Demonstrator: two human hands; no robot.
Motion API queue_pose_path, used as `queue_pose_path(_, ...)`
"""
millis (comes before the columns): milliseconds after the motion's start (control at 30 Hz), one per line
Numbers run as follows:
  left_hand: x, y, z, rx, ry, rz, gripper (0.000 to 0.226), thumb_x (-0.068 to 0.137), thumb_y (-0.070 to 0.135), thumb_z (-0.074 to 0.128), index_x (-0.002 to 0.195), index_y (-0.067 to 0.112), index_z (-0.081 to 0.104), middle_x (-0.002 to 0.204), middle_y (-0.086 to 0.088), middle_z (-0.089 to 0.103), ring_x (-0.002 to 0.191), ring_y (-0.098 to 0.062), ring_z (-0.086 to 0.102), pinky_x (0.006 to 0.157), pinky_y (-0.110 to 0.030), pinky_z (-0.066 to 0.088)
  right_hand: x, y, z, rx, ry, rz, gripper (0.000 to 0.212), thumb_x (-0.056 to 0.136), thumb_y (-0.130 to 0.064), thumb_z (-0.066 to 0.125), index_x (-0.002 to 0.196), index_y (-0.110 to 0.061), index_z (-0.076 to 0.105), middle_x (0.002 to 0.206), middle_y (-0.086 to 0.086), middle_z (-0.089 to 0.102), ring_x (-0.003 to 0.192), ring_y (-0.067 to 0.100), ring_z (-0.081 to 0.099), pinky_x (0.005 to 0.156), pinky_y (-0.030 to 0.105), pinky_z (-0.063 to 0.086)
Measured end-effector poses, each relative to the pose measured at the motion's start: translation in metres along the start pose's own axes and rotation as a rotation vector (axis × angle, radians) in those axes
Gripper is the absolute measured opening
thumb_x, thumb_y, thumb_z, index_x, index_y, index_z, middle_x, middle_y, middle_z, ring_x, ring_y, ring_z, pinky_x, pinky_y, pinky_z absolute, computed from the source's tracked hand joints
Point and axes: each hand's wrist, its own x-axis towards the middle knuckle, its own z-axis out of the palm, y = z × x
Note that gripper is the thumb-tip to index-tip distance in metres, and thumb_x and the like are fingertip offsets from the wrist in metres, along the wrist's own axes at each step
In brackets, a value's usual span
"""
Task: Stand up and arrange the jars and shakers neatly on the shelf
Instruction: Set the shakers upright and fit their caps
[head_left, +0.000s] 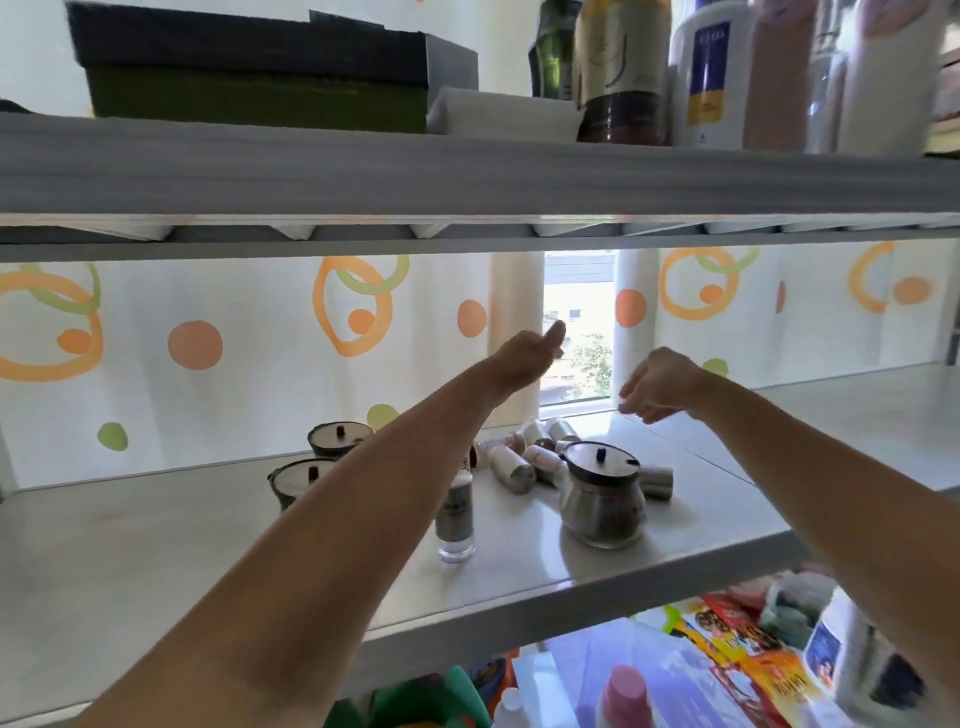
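On the grey shelf (156, 545) a glass jar with a dark lid (603, 499) stands upright at the right. Two more lidded jars (338, 439) (298, 480) stand left, partly hidden by my left forearm. One shaker (456, 514) stands upright in front. Several small shakers (511, 467) lie tipped in a heap behind the jar. My left hand (530, 353) is raised above the heap, fingers loosely curled, holding nothing that I can see. My right hand (657, 384) hovers above the heap's far right with fingers pointing down and apart.
An upper shelf (467, 176) close overhead carries a dark box (254, 73) and several bottles (623, 67). A patterned curtain (208, 353) with a window gap hangs behind. The shelf below holds colourful packets (743, 654) and bottles.
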Motion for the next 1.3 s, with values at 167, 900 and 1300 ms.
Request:
queue_pose_path(167, 0.019, 0.021, 0.047, 0.029, -0.135, -0.081, 0.067, 0.102, 0.044, 0.018, 0.127, -0.007, 0.053, 0.128, -0.019, 0.056, 0.109, -0.024, 0.051, 0.103, -0.033, 0.038, 0.004, 0.06, -0.007, 0.037, -0.078, 0.081, 0.042, 0.075, -0.003, 0.075, 0.111, 0.011, 0.06, 0.106, 0.026, 0.064, 0.086, 0.029, 0.059, 0.073, 0.035, 0.056)
queue_pose_path(900, 0.064, 0.008, 0.107, 0.327, -0.399, -0.349, 0.076, 0.1, 0.05, 0.008, 0.116, 0.002, 0.065, 0.128, -0.014, 0.06, 0.118, -0.031, 0.056, 0.098, -0.036, 0.041, 0.039, 0.131, 0.032, 0.057, -0.2, -0.023, 0.029, 0.061, -0.007, 0.084, 0.081, -0.008, 0.062, 0.068, 0.001, 0.053, 0.065, 0.014, 0.05, 0.053, 0.02, 0.037)
queue_pose_path(1300, 0.068, 0.007, 0.116, 0.258, -0.403, -0.297, 0.08, 0.1, 0.049, 0.004, 0.119, -0.004, 0.061, 0.128, -0.019, 0.06, 0.12, -0.031, 0.056, 0.102, -0.039, 0.039, 0.046, 0.137, 0.03, 0.505, -0.071, -0.004, 0.049, 0.073, -0.007, 0.078, 0.115, -0.004, 0.053, 0.11, 0.014, 0.061, 0.102, 0.028, 0.06, 0.078, 0.033, 0.052)
